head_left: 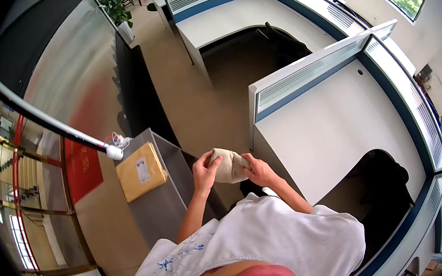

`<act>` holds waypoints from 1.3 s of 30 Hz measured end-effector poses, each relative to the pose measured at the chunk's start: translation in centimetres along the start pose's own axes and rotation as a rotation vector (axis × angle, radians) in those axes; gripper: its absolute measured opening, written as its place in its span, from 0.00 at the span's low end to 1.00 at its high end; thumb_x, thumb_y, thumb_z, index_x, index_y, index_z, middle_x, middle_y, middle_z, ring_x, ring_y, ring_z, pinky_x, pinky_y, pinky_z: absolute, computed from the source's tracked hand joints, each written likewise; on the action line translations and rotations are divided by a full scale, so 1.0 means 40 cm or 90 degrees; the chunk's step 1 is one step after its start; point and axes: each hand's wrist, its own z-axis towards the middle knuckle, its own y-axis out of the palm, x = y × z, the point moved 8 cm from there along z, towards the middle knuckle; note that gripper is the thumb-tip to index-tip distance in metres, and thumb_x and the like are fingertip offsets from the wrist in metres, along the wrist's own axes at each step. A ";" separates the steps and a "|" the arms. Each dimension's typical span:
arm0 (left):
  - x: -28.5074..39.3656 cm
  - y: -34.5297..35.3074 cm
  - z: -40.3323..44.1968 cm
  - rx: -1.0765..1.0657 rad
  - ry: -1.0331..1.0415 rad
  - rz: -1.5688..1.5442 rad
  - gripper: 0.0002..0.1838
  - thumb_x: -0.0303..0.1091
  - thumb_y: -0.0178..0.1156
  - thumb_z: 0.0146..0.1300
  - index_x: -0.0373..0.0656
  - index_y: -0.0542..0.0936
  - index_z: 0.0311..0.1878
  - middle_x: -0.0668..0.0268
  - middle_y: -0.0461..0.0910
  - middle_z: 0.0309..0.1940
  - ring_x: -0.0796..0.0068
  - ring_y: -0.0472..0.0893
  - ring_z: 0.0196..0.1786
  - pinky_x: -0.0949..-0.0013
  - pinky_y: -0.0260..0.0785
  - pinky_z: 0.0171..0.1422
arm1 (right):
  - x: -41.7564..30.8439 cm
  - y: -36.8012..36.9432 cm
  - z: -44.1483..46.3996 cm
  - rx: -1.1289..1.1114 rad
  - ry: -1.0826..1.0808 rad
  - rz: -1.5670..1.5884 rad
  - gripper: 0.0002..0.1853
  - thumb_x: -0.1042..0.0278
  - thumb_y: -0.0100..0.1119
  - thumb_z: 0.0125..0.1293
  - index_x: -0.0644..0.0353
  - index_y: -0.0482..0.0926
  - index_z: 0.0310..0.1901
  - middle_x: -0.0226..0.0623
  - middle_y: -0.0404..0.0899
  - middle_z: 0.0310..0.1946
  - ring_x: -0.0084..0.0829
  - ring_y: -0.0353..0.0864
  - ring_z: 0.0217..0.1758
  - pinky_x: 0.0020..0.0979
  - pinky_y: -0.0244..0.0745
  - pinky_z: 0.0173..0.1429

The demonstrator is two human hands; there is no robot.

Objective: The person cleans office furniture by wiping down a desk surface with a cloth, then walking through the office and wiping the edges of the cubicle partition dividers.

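Note:
A beige folded cloth point(227, 166), perhaps a rolled towel, is held up in front of my chest between both hands. My left hand point(205, 173) grips its left side, with the thumb on the near face. On the other side, my right hand point(258, 170) pinches the cloth's right edge. The fingers behind the cloth are partly hidden. To the left of my left hand, a brown padded envelope point(142, 173) with a white label lies on a grey cabinet top point(154, 212).
A white cubicle desk point(308, 131) with partitions stands to the right, with a black chair point(384, 174) tucked in it. Further desks point(244, 19) stand ahead. On the left are a glass panel point(74, 52), a white rail point(45, 117) and a potted plant point(117, 6).

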 end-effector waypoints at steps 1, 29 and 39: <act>-0.002 -0.009 0.040 -0.010 0.006 -0.004 0.19 0.33 0.71 0.66 0.29 0.83 0.54 0.63 0.87 0.44 0.79 0.83 0.46 0.73 0.75 0.55 | 0.007 -0.002 0.039 0.004 0.002 0.014 0.22 0.66 0.58 0.70 0.62 0.68 0.62 0.55 0.82 0.41 0.57 0.83 0.46 0.48 0.76 0.48; 0.043 0.678 0.973 -0.621 0.267 0.180 0.29 0.46 0.66 0.68 0.41 0.69 0.65 0.50 0.78 0.55 0.51 0.81 0.55 0.55 0.75 0.59 | 0.354 -0.418 0.442 1.025 0.511 0.172 0.34 0.48 0.69 0.63 0.62 0.70 0.61 0.49 0.82 0.46 0.45 0.83 0.51 0.42 0.77 0.57; 0.060 0.854 1.070 -1.022 0.294 0.158 0.36 0.46 0.78 0.55 0.41 0.74 0.62 0.55 0.75 0.53 0.58 0.79 0.54 0.61 0.75 0.57 | 0.351 -0.492 0.485 1.142 0.691 0.035 0.30 0.46 0.71 0.60 0.61 0.77 0.55 0.50 0.86 0.39 0.49 0.87 0.44 0.44 0.81 0.50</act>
